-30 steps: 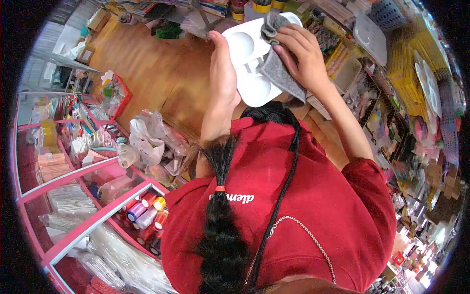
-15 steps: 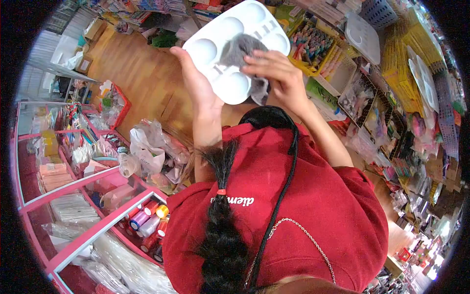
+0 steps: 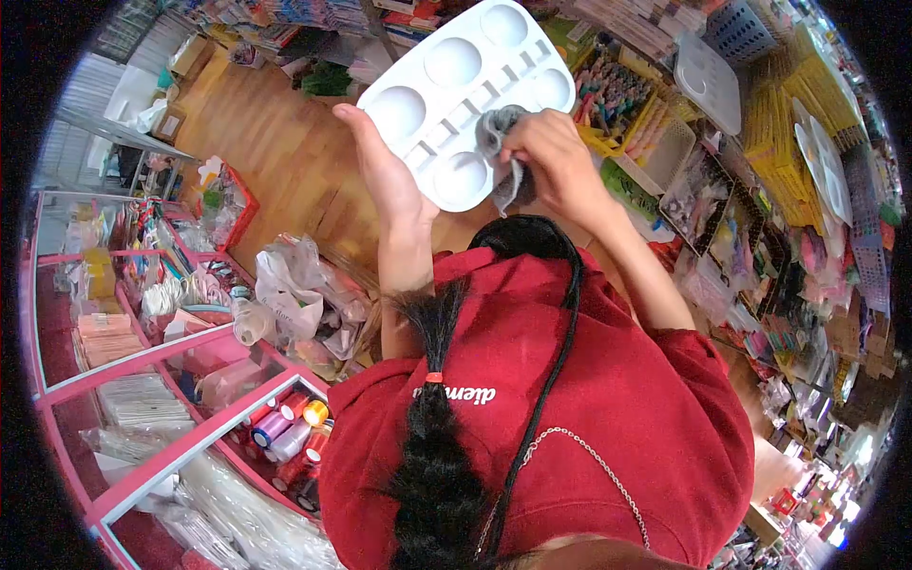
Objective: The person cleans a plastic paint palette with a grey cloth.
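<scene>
A white plastic paint palette [image 3: 451,63] with round wells and a row of small slots is held up tilted in front of me. My left hand [image 3: 394,180] supports it along its left and lower edge, thumb pointing up and the other fingers hidden behind it. A grey cloth [image 3: 501,129] is bunched in my right hand [image 3: 559,160], whose fingers are closed around it. The cloth lies against the lower right part of the palette, between two wells, and one end hangs past the edge.
Pink-framed display compartments [image 3: 190,347] with packets and thread spools [image 3: 285,432] are at the left. Plastic bags [image 3: 294,285] lie beside them. Yellow baskets [image 3: 779,142], more white palettes [image 3: 708,81] and packed goods crowd the right. Wooden floor [image 3: 285,142] shows beyond my left hand.
My right hand has gone from flatter, spread fingers over the cloth to gathering it up, and the cloth has shifted right and down. The palette has moved slightly right, showing more slots.
</scene>
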